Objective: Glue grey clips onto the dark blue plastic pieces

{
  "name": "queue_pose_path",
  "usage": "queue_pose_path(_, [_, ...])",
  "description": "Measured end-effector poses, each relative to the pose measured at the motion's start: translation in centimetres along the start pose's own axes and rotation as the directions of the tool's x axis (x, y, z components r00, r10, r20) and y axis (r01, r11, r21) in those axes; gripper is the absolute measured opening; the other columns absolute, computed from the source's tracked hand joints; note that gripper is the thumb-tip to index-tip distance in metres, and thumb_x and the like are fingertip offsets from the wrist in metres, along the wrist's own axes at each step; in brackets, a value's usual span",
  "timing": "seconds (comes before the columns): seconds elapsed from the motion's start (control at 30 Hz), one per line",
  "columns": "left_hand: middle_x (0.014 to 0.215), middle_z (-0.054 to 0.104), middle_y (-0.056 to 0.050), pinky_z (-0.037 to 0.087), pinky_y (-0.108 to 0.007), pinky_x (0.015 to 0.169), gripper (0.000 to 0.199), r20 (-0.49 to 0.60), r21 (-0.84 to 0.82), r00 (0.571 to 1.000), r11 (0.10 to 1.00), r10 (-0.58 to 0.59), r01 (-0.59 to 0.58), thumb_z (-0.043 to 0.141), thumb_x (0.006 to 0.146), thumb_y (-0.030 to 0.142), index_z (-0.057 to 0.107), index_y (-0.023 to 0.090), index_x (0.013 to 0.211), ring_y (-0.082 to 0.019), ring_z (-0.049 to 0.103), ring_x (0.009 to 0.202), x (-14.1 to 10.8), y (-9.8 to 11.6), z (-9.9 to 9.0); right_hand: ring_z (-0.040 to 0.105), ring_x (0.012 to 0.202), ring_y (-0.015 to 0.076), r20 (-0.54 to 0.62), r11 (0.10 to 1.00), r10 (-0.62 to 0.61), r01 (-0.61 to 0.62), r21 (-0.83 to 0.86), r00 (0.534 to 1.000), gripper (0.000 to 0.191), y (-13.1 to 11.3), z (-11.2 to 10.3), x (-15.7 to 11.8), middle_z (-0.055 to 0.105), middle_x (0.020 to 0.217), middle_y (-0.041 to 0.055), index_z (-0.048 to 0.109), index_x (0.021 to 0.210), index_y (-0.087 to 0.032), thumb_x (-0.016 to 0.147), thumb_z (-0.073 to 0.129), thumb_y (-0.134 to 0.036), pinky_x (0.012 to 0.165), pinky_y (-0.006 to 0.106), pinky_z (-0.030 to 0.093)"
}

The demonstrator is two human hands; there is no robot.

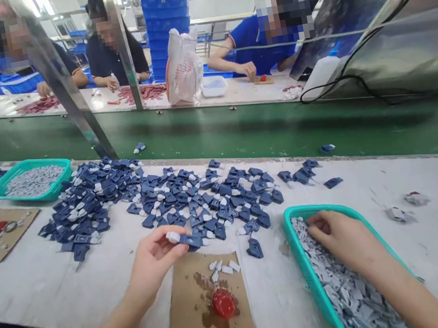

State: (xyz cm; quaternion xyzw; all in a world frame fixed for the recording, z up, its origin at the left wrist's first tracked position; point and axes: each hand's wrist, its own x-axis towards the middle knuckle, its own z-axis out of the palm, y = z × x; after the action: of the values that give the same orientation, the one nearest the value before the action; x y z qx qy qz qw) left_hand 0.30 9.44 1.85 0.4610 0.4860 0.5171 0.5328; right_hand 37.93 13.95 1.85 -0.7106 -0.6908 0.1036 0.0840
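In the head camera's view, a worker's left hand (153,260) pinches a navy piece (191,241) with a pale gray tip between thumb and fingers, just above the far edge of a sheet of brown cardboard (187,322) on a white-topped table (274,295). The right hand (337,233) reaches into a teal basket (303,262) of loose gray pieces (348,299), its fingers bent close together and the tips down at the contents; whether they grip one cannot be told. On the cardboard, between the two hands, a round red object (224,303) sits amid dark, wet-looking stains, with a few small gray parts (224,267) lying near the far edge. Beyond the left hand spreads a broad heap of navy parts (207,194), many with the same pale tips. To its left stand a second teal basket (64,179), also holding gray pieces, and, nearer, another cardboard sheet (18,227) with a red patch on it. Across a green strip (199,150) carrying a few stray navy parts, three co-workers (247,37) sit at a facing bench, where dark-red pieces (131,96) lie scattered beside a white plastic bag (184,68); a tall stack of blue crates (167,15) rises behind.
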Motion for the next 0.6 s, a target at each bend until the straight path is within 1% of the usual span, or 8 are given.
queue_pose_path(0.07, [0.092,0.076,-0.006,0.060,-0.027,0.076,0.017,-0.067,-0.009,0.997,0.999,-0.042,0.041,0.082,0.070,0.027,0.076,0.021,0.085,-0.020,0.072,0.086,-2.6,-1.4,-1.4,0.072,0.075,0.0332,0.009,1.000,0.007,-0.007,0.002,1.000,0.010,-0.2,0.1,0.1,0.076,0.082,0.0154,0.065,0.077,-0.019,0.078,0.055,-0.021,0.068,0.042,0.055])
queue_pose_path(0.13, [0.095,0.076,-0.006,0.062,-0.027,0.073,0.018,-0.100,-0.012,0.991,0.996,-0.090,0.090,0.083,0.071,0.028,0.076,0.022,0.086,-0.021,0.074,0.084,-4.5,-2.7,-2.5,0.071,0.074,0.0319,0.036,1.000,0.013,-0.013,0.011,0.999,0.008,-0.4,0.0,0.3,0.075,0.081,0.0141,0.064,0.075,-0.020,0.077,0.056,-0.021,0.066,0.041,0.054])
queue_pose_path(0.2, [0.099,0.076,-0.007,0.063,-0.027,0.071,0.019,-0.105,-0.021,0.986,0.991,-0.132,0.130,0.082,0.072,0.028,0.075,0.020,0.087,-0.021,0.075,0.084,-5.9,-3.9,-3.0,0.070,0.069,0.0297,0.071,0.999,0.027,-0.029,0.025,0.997,0.006,-0.6,-0.4,0.4,0.074,0.074,0.0111,0.064,0.072,-0.022,0.075,0.058,-0.020,0.062,0.038,0.052])
queue_pose_path(0.27, [0.101,0.075,-0.009,0.064,-0.030,0.076,0.018,-0.102,-0.033,0.986,0.991,-0.134,0.131,0.081,0.075,0.030,0.073,0.019,0.088,-0.022,0.075,0.089,-6.9,-4.7,-3.1,0.069,0.065,0.0282,0.107,0.998,0.044,-0.049,0.048,0.993,0.006,-0.9,-0.9,0.4,0.073,0.068,0.0087,0.064,0.070,-0.022,0.074,0.060,-0.019,0.059,0.037,0.051])
queue_pose_path(0.33, [0.103,0.075,-0.009,0.064,-0.032,0.083,0.016,-0.096,-0.038,0.989,0.994,-0.110,0.107,0.078,0.078,0.031,0.071,0.019,0.088,-0.024,0.074,0.097,-7.4,-5.1,-2.8,0.069,0.066,0.0276,0.130,0.994,0.059,-0.070,0.082,0.990,0.005,-1.1,-1.5,0.1,0.074,0.069,0.0078,0.066,0.072,-0.022,0.074,0.062,-0.021,0.060,0.036,0.051])
queue_pose_path(0.4, [0.105,0.076,-0.010,0.064,-0.033,0.084,0.015,-0.096,-0.027,0.991,0.996,-0.092,0.090,0.076,0.080,0.032,0.070,0.020,0.088,-0.024,0.073,0.102,-7.7,-5.2,-2.5,0.071,0.071,0.0277,0.132,0.988,0.082,-0.098,0.122,0.988,0.007,-1.2,-1.8,-0.4,0.076,0.075,0.0081,0.068,0.075,-0.021,0.076,0.062,-0.024,0.064,0.036,0.053])
queue_pose_path(0.5, [0.110,0.076,-0.011,0.064,-0.033,0.083,0.013,-0.089,0.005,0.993,0.996,-0.083,0.084,0.074,0.083,0.031,0.067,0.021,0.089,-0.025,0.073,0.106,-7.6,-5.0,-2.2,0.073,0.078,0.0285,0.092,0.971,0.143,-0.158,0.181,0.985,0.013,-1.1,-1.8,-1.3,0.078,0.083,0.0095,0.071,0.078,-0.020,0.078,0.061,-0.028,0.072,0.039,0.055])
queue_pose_path(0.6, [0.111,0.076,-0.011,0.064,-0.033,0.082,0.010,-0.047,0.035,0.996,0.997,-0.073,0.074,0.071,0.084,0.029,0.067,0.021,0.089,-0.026,0.073,0.107,-7.5,-5.0,-1.9,0.074,0.082,0.0297,0.041,0.945,0.204,-0.207,0.254,0.978,0.019,-0.9,-1.3,-2.0,0.079,0.088,0.0115,0.072,0.078,-0.019,0.078,0.063,-0.035,0.077,0.041,0.056])
